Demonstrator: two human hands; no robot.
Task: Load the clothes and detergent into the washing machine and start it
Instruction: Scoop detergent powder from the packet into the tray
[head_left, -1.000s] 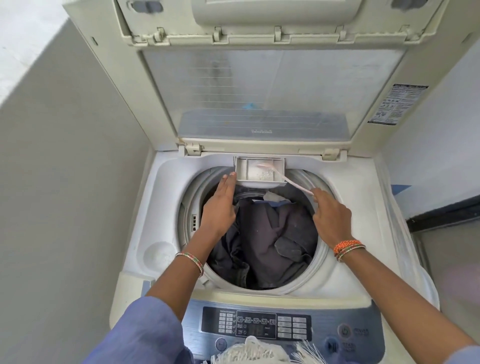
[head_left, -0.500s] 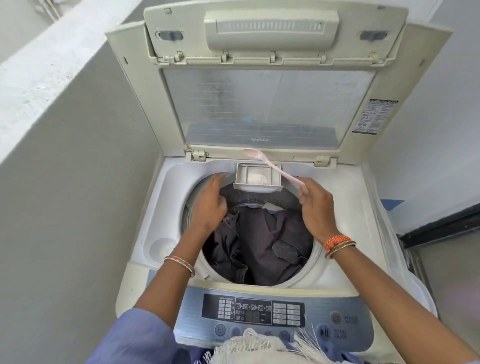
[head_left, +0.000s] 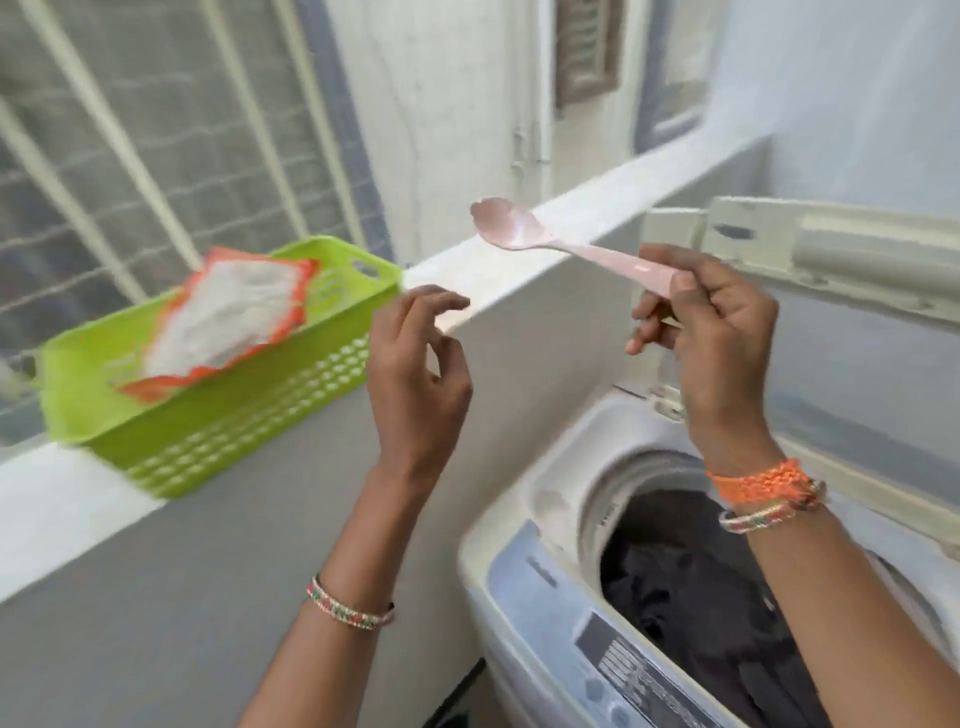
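My right hand (head_left: 711, 332) pinches the handle of a pale pink plastic spoon (head_left: 524, 234), its empty bowl pointing left over the ledge. My left hand (head_left: 418, 369) hovers beside it with fingers loosely curled, holding nothing. An orange and white detergent packet (head_left: 223, 317) lies open in a green plastic basket (head_left: 218, 431) on the ledge to the left. The top-load washing machine (head_left: 524, 582) stands at the lower right with its lid (head_left: 841, 260) up. Dark clothes (head_left: 691, 587) fill its drum. The detergent drawer is hidden behind my right arm.
A white ledge (head_left: 571, 218) tops the grey wall (head_left: 208, 597) on the left, with a window grille (head_left: 130, 130) behind the basket. The control panel (head_left: 628, 670) of the machine faces me at the bottom.
Both hands have lifted out of the drum area and swung left toward the ledge. My right hand carried the spoon away from the drawer. My view has turned left, bringing the basket and packet into sight.
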